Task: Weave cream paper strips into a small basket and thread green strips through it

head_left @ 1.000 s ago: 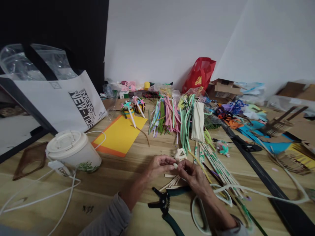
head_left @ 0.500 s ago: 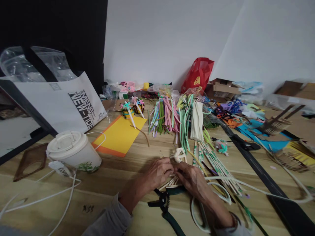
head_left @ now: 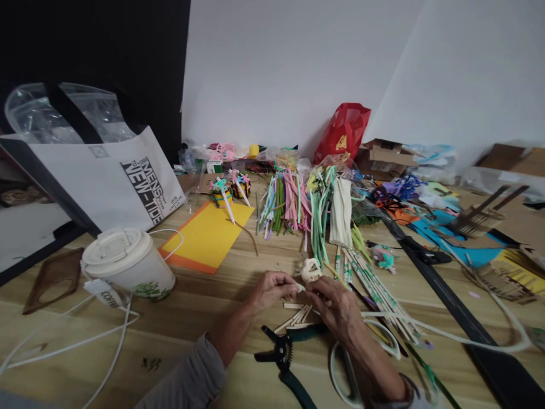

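My left hand is closed in a pinch, its thumb and fingertips on a small white piece. Opposite it, my right hand pinches the same piece from the other side; whether it joins the long white strip by my right forearm I cannot tell. Just behind the fingers lies a cream-coloured woven bit. Short wooden sticks are spread below my hands. Nearer me are pruning shears with dark green handles, one handle partly beside my right hand.
Long paper-wrapped sticks lie to the right. Bundles of coloured strips stretch across the back. A lidded coffee cup, white cable and yellow sheet sit left. A dark bar crosses the right side.
My hands have drawn slightly apart, and the small white piece now shows between the fingertips. More of the short sticks is visible below them.
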A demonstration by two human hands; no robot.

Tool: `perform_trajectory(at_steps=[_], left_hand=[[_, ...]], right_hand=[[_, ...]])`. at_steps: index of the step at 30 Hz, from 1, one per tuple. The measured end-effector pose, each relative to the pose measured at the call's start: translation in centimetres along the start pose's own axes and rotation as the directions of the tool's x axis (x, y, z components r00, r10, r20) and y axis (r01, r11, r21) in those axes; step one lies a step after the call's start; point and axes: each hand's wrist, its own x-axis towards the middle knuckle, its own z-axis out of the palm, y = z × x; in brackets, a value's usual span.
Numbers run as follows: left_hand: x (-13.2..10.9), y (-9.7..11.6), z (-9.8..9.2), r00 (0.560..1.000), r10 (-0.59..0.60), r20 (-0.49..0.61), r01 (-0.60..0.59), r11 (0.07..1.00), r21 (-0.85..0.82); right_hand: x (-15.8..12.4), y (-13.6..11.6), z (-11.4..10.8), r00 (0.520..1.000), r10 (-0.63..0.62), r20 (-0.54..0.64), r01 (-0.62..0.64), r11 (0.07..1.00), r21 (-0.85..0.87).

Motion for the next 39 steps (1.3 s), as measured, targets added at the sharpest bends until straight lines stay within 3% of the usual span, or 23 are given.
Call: perform_trajectory(at_steps=[8, 16, 23, 31, 39], left_hand=[[-0.2, -0.3, 1.6, 0.994, -0.007, -0.109, -0.009, 0.99, -0.143], [0.0, -1.6, 2.0, 0.996, -0.06, -0.07, 0.036, 0.95, -0.311], [-0.2, -1.1, 2.1, 0.994, -0.101, -0.037, 0.077, 0.911, -0.406], [-0.1, -1.0, 2.2, 0.992, -0.064, -0.105, 0.023, 0.934, -0.357], [-0.3, -0.8, 2.5, 0.975, 0.074, -0.211, -0.095, 0.991, -0.091]], right_hand=[[0.3, -0.4, 0.4, 0.982, 0.185, 0.025, -0.186, 0.967, 0.174], [0.0, -0.2, 1.2, 0.95, 0.303, 0.077, -0.309, 0.874, 0.376], [0.0, 0.3, 1.4, 0.927, 0.36, 0.101, -0.365, 0.811, 0.457], [0.2, 0.5, 1.6, 0.912, 0.362, 0.195, -0.405, 0.706, 0.581], [0.4, 0.5, 1.5, 0.893, 0.38, 0.241, -0.444, 0.663, 0.603]])
